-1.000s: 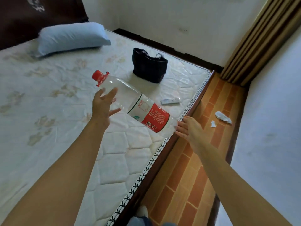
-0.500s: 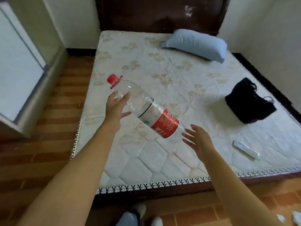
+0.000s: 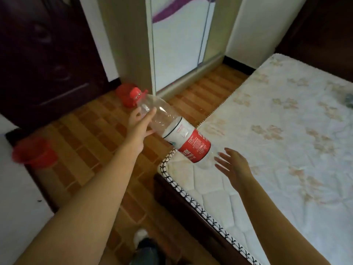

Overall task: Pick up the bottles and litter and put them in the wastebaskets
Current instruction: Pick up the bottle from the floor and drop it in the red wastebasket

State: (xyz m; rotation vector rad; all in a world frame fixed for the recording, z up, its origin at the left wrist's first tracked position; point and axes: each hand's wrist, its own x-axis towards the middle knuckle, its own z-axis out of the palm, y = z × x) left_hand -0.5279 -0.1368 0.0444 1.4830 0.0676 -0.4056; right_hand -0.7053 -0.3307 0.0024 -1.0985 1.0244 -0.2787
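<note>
My left hand (image 3: pixel 140 122) grips a large empty clear plastic bottle (image 3: pixel 172 129) near its neck. The bottle has a red cap and a red and white label, and it hangs tilted in the air over the corner of the bed. My right hand (image 3: pixel 232 162) is open, fingers spread, just beside the bottle's base; touching or not, I cannot tell. Two red wastebaskets stand on the floor: one (image 3: pixel 34 153) at the left by the wall, another (image 3: pixel 124 92) farther off, partly hidden behind the bottle's cap.
The mattress (image 3: pixel 277 140) fills the right side, with its dark wooden frame (image 3: pixel 191 207) below. A dark door (image 3: pixel 47 54) is at the back left, a sliding wardrobe (image 3: pixel 181 39) behind. Brick-patterned floor (image 3: pixel 91 131) runs between bed and wall. My feet show at the bottom.
The view has swung left from the bed to the floor, door and wastebaskets. The bottle stays in my left hand, and my right hand stays open near its base.
</note>
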